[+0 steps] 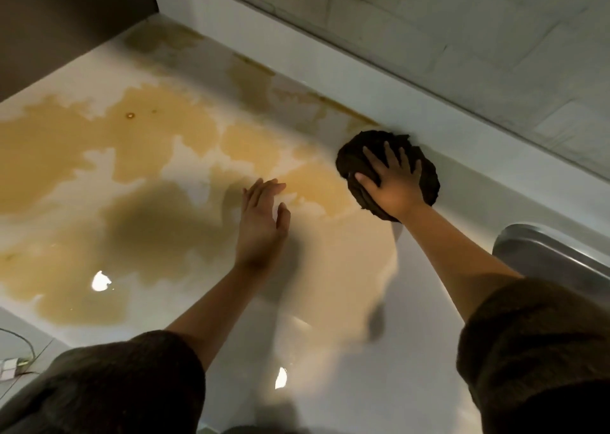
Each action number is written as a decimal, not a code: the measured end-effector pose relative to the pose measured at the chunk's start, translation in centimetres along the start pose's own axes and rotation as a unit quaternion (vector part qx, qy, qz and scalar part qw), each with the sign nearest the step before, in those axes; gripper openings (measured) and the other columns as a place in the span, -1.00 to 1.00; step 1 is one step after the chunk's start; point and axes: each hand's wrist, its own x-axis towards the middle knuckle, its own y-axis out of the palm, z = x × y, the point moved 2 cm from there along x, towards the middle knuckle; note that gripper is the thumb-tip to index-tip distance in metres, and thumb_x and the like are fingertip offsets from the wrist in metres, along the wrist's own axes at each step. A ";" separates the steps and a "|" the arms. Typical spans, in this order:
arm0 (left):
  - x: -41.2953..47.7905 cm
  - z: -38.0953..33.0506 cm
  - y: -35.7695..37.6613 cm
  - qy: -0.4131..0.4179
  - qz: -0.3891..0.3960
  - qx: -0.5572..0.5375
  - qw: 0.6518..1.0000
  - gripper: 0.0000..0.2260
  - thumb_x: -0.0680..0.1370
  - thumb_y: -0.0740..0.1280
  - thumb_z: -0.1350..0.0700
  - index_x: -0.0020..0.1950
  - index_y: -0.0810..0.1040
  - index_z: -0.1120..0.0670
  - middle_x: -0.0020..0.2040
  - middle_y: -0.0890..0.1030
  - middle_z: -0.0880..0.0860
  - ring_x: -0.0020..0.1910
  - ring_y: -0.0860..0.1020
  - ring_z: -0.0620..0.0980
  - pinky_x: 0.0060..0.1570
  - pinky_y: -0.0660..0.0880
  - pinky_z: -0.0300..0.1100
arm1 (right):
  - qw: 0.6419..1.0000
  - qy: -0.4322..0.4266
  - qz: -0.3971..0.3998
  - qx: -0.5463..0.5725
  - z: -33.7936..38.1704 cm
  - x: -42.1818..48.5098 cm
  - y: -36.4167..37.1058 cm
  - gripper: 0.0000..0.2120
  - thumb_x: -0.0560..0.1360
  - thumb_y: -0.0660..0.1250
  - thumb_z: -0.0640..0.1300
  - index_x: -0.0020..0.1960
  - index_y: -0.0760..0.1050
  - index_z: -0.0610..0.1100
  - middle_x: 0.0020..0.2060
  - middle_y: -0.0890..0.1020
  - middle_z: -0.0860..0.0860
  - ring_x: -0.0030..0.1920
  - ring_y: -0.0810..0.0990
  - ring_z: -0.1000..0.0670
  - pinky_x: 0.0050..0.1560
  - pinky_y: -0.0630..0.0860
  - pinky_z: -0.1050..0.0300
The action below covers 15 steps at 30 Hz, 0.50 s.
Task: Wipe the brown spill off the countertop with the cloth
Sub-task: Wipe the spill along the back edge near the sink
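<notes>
Right hand (394, 183) presses flat, seemingly, atop the cloth (356, 159).

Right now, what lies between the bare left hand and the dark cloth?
Head view: only brown spill on the countertop separates the left hand from the cloth.

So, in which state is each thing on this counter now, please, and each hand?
cloth, bunched, under the right hand, by the back wall
brown spill, wet, spread wide, mostly unwiped
countertop, white, glossy, bare at the near right
right hand, flat on the cloth, fingers spread
left hand, open over the spill, holds nothing
sink, only its metal rim in view
</notes>
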 end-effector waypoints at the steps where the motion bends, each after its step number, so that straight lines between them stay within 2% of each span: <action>1: 0.0 0.0 0.0 0.003 -0.002 0.001 1.000 -0.73 0.53 0.18 0.23 0.22 0.47 0.15 0.24 0.50 0.08 0.38 0.30 0.07 0.43 -0.05 -0.23 | 1.000 -0.009 -0.003 -0.002 -0.3 -0.8 0.2 -0.29 0.44 -0.23 0.46 0.53 -0.03 0.24 0.56 0.07 -0.07 0.53 -0.02 -0.23 0.43 -0.08 -0.38; 3: 0.0 0.0 0.0 0.003 -0.001 -0.002 1.000 -0.72 0.52 0.17 0.21 0.21 0.48 0.15 0.23 0.51 0.09 0.38 0.32 0.08 0.42 -0.06 -0.26 | 1.000 0.010 -0.003 -0.005 -1.0 -1.4 0.3 -0.30 0.44 -0.20 0.48 0.52 -0.03 0.27 0.56 0.04 -0.06 0.53 -0.07 -0.23 0.41 -0.13 -0.42; 5: 0.0 0.0 -0.1 -0.003 0.004 -0.009 1.000 -0.72 0.52 0.17 0.21 0.21 0.47 0.14 0.23 0.51 0.08 0.38 0.31 0.07 0.42 -0.08 -0.29 | 0.997 0.071 0.006 -0.002 -1.2 -0.7 0.2 -0.30 0.44 -0.14 0.49 0.52 -0.07 0.27 0.56 -0.04 -0.12 0.53 -0.14 -0.23 0.39 -0.16 -0.46; 8: 0.1 0.0 -0.1 -0.004 0.008 -0.010 1.000 -0.70 0.51 0.16 0.22 0.23 0.46 0.13 0.25 0.49 0.08 0.39 0.29 0.05 0.42 -0.11 -0.32 | 0.987 0.156 0.022 0.023 -0.4 1.1 -0.2 -0.20 0.40 -0.14 0.54 0.54 -0.11 0.21 0.54 -0.08 -0.22 0.52 -0.12 -0.29 0.38 -0.15 -0.48; 15: 0.1 0.0 0.1 0.001 -0.001 -0.020 1.000 -0.71 0.52 0.16 0.24 0.23 0.47 0.17 0.24 0.50 0.11 0.38 0.29 0.07 0.42 -0.09 -0.29 | 0.980 0.190 0.024 0.044 1.9 5.2 -0.9 -0.13 0.40 -0.12 0.54 0.56 -0.14 0.11 0.51 -0.08 -0.34 0.49 -0.09 -0.39 0.37 -0.18 -0.47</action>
